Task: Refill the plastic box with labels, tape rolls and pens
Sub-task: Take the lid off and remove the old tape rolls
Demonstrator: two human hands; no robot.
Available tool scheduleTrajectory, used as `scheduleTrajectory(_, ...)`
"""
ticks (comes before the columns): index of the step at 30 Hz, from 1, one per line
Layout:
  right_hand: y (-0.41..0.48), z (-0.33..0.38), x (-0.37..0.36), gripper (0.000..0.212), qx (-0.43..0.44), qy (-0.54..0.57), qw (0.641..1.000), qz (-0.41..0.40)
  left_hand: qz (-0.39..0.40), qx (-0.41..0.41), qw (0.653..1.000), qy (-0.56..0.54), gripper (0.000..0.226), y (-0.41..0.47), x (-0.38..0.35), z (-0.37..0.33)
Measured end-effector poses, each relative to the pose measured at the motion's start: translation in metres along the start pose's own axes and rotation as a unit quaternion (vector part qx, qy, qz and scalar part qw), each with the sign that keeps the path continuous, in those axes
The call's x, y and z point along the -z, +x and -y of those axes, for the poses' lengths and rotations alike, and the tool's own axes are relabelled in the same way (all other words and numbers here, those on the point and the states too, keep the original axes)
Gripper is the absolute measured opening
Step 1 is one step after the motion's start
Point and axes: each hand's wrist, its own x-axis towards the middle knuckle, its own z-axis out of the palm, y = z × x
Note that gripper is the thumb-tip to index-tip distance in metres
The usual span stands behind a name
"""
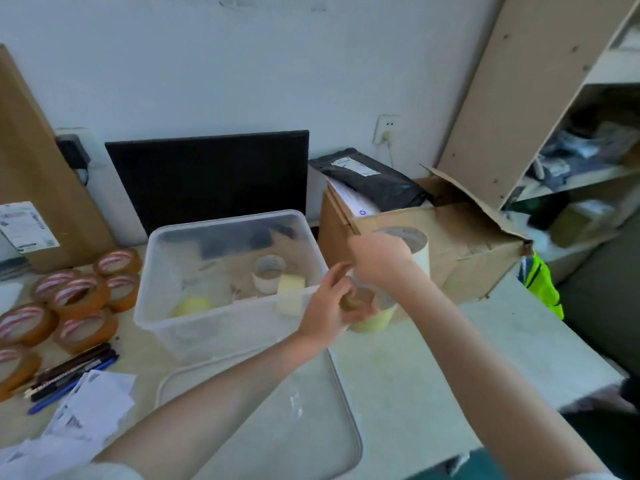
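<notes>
A clear plastic box (221, 327) stands on the table with a few pale tape rolls (268, 273) inside. Just right of the box, my left hand (329, 306) grips a pale yellow-green roll (372, 318) by its cardboard core. Above it, my right hand (379, 258) holds a large cream tape roll (417, 249). Several brown tape rolls (74, 294) lie left of the box. Pens (69, 374) and white labels (90, 407) lie in front of them.
The box's lid (277, 420) lies flat in front of the box. A black monitor (211, 176) stands behind it. An open cardboard carton (460, 251) with a black mailer bag sits at the right, a shelf unit (554, 109) beyond it, and a tall carton (38, 174) at the left.
</notes>
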Motion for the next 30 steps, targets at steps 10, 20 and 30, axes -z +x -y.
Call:
scheduleTrajectory(10,-0.028,-0.046,-0.16,0.039,-0.074,0.071,0.972,0.211,0.155,0.046,0.969,0.19,0.049,-0.037,-0.095,0.066)
scheduleTrajectory(20,-0.031,-0.063,-0.227,0.022,-0.128,0.162,0.968,0.139,0.161,0.115,0.919,0.342,0.051,-0.03,-0.114,0.069)
scheduleTrajectory(30,-0.011,-0.065,-0.233,0.044,-0.097,0.098,0.983,0.123,0.266,0.173,0.846,0.427,0.05,-0.036,-0.103,0.081)
